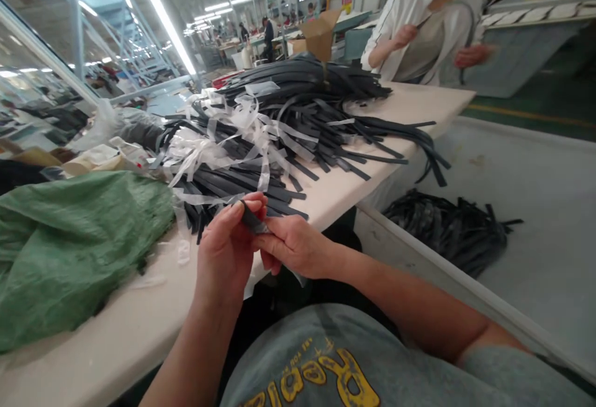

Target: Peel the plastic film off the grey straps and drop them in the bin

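Pale tabletop (116,339) runs diagonally, near left to far right. Large white bin (544,208) sits beside it on the right, lower than the tabletop.

Green woven sack (79,245) is slumped on the near left of the tabletop. Pile of dark strips (302,78) covers the middle and far part: long flat pieces, upper ones stacked roughly parallel, lower ones fanned out, a few ends hanging over the right edge.

Co-worker (421,35) in a white jacket stands past the far end, both hands raised, a thin dark piece near them.

Loose tangle of dark strips (451,227) lies in the bin, against the side nearest the tabletop. Crumpled translucent film (246,115) is draped over the pile's left half. Open cardboard box (321,31) is behind the pile.

Left hand (226,239): fingers pinching the top end of the held strip, palm turned inward. Right hand (300,249): fingers clamped on its lower part, thumb on top. Held strip (252,218) is dark, short visible length, between both hands, just off the tabletop's near edge. Pale bit under the right hand; can't tell if it's attached.
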Available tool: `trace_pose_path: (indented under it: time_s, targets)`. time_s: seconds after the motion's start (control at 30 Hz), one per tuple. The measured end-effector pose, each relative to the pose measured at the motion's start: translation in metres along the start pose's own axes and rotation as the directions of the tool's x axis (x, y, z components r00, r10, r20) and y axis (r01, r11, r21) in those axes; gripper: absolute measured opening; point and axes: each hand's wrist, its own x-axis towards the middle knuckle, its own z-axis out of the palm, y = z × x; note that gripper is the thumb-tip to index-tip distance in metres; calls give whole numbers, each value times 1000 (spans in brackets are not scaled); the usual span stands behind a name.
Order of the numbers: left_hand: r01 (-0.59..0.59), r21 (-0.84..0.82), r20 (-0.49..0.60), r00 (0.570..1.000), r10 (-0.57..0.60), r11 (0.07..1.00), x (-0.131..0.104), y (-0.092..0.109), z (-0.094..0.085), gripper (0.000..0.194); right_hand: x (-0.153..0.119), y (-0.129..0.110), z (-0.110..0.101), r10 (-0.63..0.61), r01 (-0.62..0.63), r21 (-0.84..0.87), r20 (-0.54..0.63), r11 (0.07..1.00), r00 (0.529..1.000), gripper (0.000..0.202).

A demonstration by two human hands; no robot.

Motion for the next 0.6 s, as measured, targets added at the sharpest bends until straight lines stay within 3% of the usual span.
trace_pose_path:
  time_s: [0.17,0.37,0.5,0.6]
  targets:
    - [-120,33,13,993,119,992,14,4,22,15,-25,2,-15,91,-89,50,-31,995,995,19]
    - [-234,-41,63,970,236,971,27,28,43,16,-55,2,-27,148,-147,16,-51,989,988,22]
    - [-444,0,89,893,442,896,37,32,59,22,-73,-10,-49,143,-140,30,-119,990,983,27]
    - [-530,83,139,845,517,844,42,25,59,26,-97,-43,-82,17,-49,-92,-318,995,948,26]
